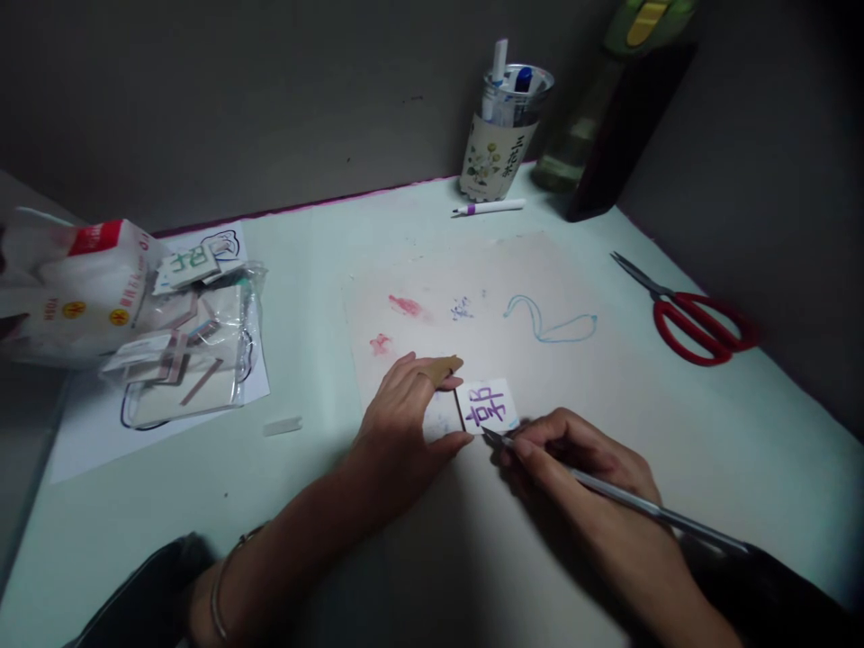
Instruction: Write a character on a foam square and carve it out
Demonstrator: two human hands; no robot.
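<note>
Left hand (405,409): palm down, fingers parted, gripping white block (505,396) | right hand (594,459): slanted, fingers closed round pen-like tool (621,494), tip at block | block: well inside table's (303,270) far edge

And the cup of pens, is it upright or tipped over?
Upright: the cup stands on the table, pens poking out its top.

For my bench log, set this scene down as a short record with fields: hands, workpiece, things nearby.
Left hand: grips white-faced block by its edges
Right hand: holds slim silver tool, its tip at the block
Block face: purple character
Right side: red-handled scissors
Far side: pen cup, marker lying in front
Left side: plastic bag
</note>
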